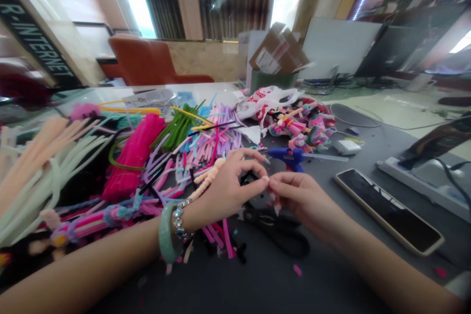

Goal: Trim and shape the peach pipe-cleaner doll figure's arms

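My left hand (226,189) grips a small peach-coloured doll figure (206,181), whose limbs stick out past the palm and whose upper part is hidden in my fingers. My right hand (298,198) pinches in against the left fingertips, and whatever lies between them is too small to make out. Black-handled scissors (275,230) lie on the dark table top (265,279) under my hands. A blue hot glue gun (289,158) rests just beyond my fingers. Heaps of pipe cleaners, hot pink (132,157), green (176,127) and pale peach (37,167), spread to my left.
Finished pipe-cleaner dolls fill a dish (301,125) beside a white plastic bag (267,100). To the right lie a black phone-like slab (390,211) and a power strip (415,181). Beyond the table stand a cardboard box (279,51) and an orange chair (147,61).
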`<state>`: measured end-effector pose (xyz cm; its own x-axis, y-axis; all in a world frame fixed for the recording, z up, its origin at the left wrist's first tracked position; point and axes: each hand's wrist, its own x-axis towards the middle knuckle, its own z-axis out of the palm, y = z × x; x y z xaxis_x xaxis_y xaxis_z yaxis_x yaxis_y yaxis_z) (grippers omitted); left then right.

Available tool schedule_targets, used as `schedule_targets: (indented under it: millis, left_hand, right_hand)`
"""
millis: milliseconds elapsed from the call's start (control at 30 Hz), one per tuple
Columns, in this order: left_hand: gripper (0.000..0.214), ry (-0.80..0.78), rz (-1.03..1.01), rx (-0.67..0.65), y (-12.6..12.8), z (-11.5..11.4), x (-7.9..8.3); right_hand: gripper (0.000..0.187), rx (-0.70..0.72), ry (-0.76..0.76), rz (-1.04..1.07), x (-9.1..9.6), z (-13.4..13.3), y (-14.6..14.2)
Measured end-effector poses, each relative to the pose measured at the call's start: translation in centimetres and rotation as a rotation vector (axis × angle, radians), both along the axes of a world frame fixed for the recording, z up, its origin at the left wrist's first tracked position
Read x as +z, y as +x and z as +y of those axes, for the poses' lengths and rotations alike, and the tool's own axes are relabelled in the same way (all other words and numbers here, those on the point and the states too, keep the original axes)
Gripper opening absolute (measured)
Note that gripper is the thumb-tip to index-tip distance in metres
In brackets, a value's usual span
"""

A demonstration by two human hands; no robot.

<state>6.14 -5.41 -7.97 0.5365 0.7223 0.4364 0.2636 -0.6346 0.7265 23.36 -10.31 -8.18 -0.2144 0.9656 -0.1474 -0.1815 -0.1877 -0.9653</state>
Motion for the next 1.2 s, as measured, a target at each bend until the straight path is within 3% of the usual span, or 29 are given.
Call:
schedule_targets:
  millis: [200,467,733,900,1033,1200]
  left_hand:
    - [0.007,0.101,0.073,0.04,-0.3,-0.1,0.9]
    - [0.007,0.209,0.178,0.045,-0.5,-0.6,1.6]
    - [0.009,0.643,0.32,0.093,-0.1,-2.0,1.9]
    - [0.014,0.907,0.433,0.148,-0.3,-2.7,1.9]
    - [0.008,0.81,0.314,0.161,-0.2,-2.4,1.9]
    - [0.008,0.366,0.138,0.137,0.0,-1.6,1.8]
  right_hand:
    - [0.02,-0.047,0.112,-0.213,0.8,-0.1,0.4]
    - [0.021,-0.066,0.165,-0.306,0.9,-0.1,1.0]
    - [0.022,-0.076,0.193,-0.373,1.1,-0.2,0.5]
    - [0.023,-0.025,0.097,-0.112,0.2,0.4,0.6]
    - [0.02,-0.004,0.025,0.024,-0.2,0.7,0.9]
    - [0.019,0.031,-0.006,0.091,-0.3,0.6,0.6]
